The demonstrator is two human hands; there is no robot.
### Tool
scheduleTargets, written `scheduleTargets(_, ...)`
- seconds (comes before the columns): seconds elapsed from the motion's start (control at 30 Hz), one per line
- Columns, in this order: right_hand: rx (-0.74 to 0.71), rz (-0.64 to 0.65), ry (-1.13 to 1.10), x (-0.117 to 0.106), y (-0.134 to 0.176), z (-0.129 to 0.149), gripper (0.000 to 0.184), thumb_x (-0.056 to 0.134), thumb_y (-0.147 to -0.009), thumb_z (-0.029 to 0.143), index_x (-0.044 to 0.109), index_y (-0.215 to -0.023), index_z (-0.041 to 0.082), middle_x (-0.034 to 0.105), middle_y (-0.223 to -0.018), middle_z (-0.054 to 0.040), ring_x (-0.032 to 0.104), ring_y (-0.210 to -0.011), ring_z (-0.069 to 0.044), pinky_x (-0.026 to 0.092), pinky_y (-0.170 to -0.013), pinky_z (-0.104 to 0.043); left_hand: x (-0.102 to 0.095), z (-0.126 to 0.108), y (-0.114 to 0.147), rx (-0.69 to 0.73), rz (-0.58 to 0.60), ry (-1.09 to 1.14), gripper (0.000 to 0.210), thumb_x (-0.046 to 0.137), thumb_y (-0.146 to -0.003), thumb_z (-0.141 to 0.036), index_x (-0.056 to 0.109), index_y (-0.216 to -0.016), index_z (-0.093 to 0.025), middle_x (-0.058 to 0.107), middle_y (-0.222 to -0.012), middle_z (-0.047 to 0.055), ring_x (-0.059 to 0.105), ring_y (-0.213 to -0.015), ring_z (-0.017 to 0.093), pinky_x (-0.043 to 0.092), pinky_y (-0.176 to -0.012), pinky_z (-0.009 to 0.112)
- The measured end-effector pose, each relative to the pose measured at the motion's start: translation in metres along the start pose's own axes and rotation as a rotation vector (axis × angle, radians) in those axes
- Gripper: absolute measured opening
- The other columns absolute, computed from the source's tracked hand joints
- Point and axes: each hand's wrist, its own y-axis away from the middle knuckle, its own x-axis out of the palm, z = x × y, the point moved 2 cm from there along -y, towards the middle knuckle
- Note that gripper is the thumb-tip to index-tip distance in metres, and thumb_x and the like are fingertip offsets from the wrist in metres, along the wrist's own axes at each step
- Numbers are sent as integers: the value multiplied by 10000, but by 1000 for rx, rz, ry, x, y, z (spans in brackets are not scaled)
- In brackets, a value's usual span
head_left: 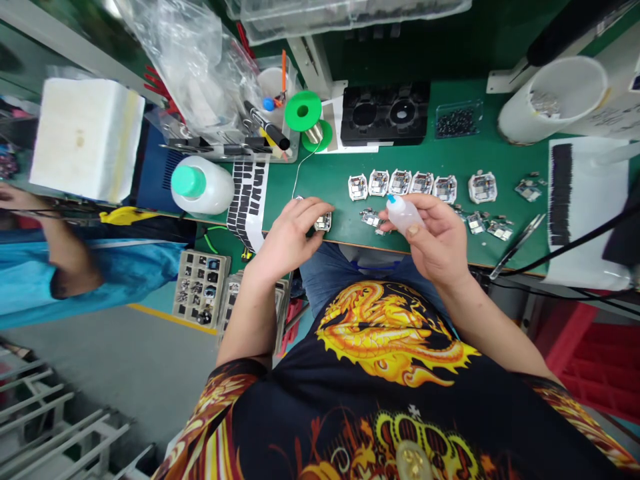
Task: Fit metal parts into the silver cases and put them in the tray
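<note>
While the right hand (440, 237) has a small squeeze bottle (406, 217) clamped between thumb and fingers, the left hand (285, 237) sits at a small white housing (325, 223) by the front edge of the green bench (463, 155). Bottle is translucent, off the bench, tilted, blue tip pointing up and to the left. Left fingers are close together, curled over the housing's left and far side; can't tell if they pinch it or just rest on it. Housing has a circuit board inside.

Between the hands: loose circuit boards (371, 218), partly behind the right fingertips. Beyond the hands, five white housings (400, 183) with boards stand in a row, near or against each other; one more housing (483, 188) is apart, to the right. More loose boards (500, 229) lie right of the right hand, then tweezers (520, 243) angled across the front edge.

Back of bench, left to right: green spool (304, 112) with wire running off toward the left hand, black tray (385, 115) with round recesses, clear box (457, 122) of tiny black parts, white tub (517, 110). Left side: sheet of black pieces (250, 190), white bottle with green cap (213, 188). Far left, a co-worker's blue sleeve (25, 280) and forearm show.
</note>
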Motion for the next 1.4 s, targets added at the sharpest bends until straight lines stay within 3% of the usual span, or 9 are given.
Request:
scheduleTargets(0.13, -125, -83, 136, -7, 1, 4, 422, 879, -923, 481, 752, -1295, 327, 817, -1093, -20, 799, -874, -215, 715, -786, -408, -1, 1, 0, 8, -18, -13, 480, 632, -973, -93, 631, -1428, -245, 720, -1399, 94, 650, -1304, 293, 508, -1162, 512)
scheduleTargets(0.33, -235, -212, 258, -22, -3, 0, 463, 865, -915, 558, 739, -1308, 347, 786, -1156, -29, 778, -893, -214, 721, -750, -396, 3, 9, 0, -3, -38, -13, 454, 637, -977, -111, 650, -1414, -234, 725, -1368, 102, 634, -1299, 290, 505, -1154, 498)
scheduleTargets(0.53, -226, -288, 267, -27, -2, -7, 467, 830, -933, 606, 720, -1318, 366, 775, -1138, -38, 778, -916, -231, 738, -816, -450, 4, 12, 0, -26, -43, -17, 465, 636, -965, -134, 663, -1411, -263, 735, -1363, 85, 624, -1290, 294, 491, -1157, 512)
scheduleTargets(0.77, -251, -291, 346, -25, -1, -3, 420, 759, -989, 583, 708, -1343, 364, 776, -1120, -46, 776, -885, -242, 715, -759, -455, 2, 13, -3, -79, -14, -40, 546, 656, -932, -151, 650, -1457, -303, 743, -1397, 62, 606, -1285, 316, 464, -1144, 542)
scheduleTargets(1.03, -222, -292, 305, -26, -1, -7, 458, 775, -966, 619, 702, -1336, 359, 775, -1135, -55, 771, -919, -262, 708, -787, -495, -14, 5, -7, -73, 2, -62, 510, 728, -962, -257, 638, -1462, -297, 713, -1430, 73, 591, -1318, 330, 470, -1180, 556)
scheduleTargets(1.2, -227, -287, 301, -26, -1, -7, 428, 780, -971, 592, 710, -1326, 364, 772, -1124, -55, 776, -938, -267, 709, -778, -488, -12, 0, -29, -58, -121, -52, 463, 769, -981, -401, 654, -1415, -291, 727, -1377, 78, 611, -1323, 321, 492, -1198, 541)
scheduleTargets(1.4, -208, -268, 277, -27, -1, -8, 441, 778, -968, 606, 698, -1337, 379, 764, -1171, -57, 776, -985, -268, 720, -817, -490, 13, 0, -66, -12, -96, -33, 530, 767, -967, -367, 626, -1464, -246, 700, -1483, 93, 588, -1419, 331, 464, -1254, 559)
